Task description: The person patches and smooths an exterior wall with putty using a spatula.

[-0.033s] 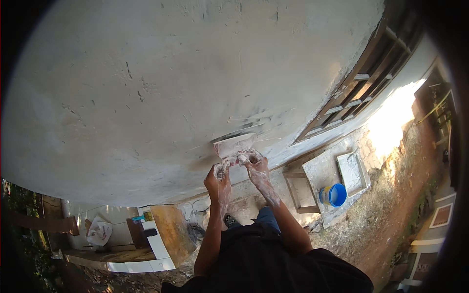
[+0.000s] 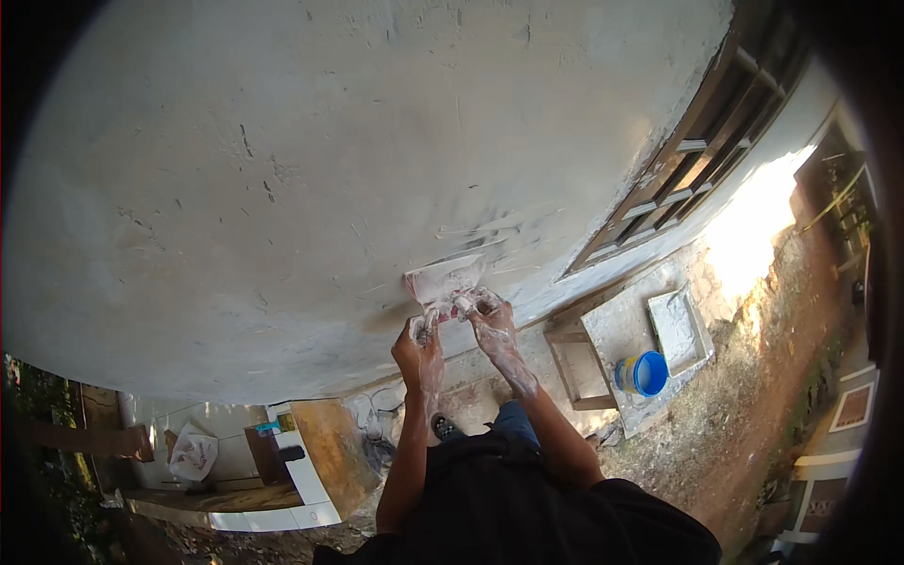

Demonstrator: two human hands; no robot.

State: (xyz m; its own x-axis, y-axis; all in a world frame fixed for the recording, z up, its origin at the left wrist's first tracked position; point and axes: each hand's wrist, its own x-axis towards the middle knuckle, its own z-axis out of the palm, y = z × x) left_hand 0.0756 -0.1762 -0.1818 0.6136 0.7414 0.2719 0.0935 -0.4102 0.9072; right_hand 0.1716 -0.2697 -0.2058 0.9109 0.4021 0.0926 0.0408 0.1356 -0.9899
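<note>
Both my hands grip a wide putty knife point(image 2: 443, 279), its broad pale blade smeared with white filler. The blade's far edge rests against or very close to the grey-white plastered wall point(image 2: 311, 179). My left hand point(image 2: 417, 350) is closed at the tool's left side, fingers caked in white. On the right side, my right hand point(image 2: 493, 326) is closed on it too, with white paste running over the wrist and forearm. A reddish bit of the handle shows between the hands. Dark marks and fresh white streaks lie on the wall just beyond the blade.
To the right, a low wooden bench point(image 2: 612, 325) bears a blue bucket point(image 2: 650, 374) and a shallow tray point(image 2: 704, 350) of white paste. A barred window point(image 2: 673, 179) sits in the wall. At lower left, a white bag point(image 2: 192, 452) lies on a tiled ledge point(image 2: 259, 516).
The putty knife and both hands have shifted very slightly left. The dark shadow along the blade's far edge has narrowed.
</note>
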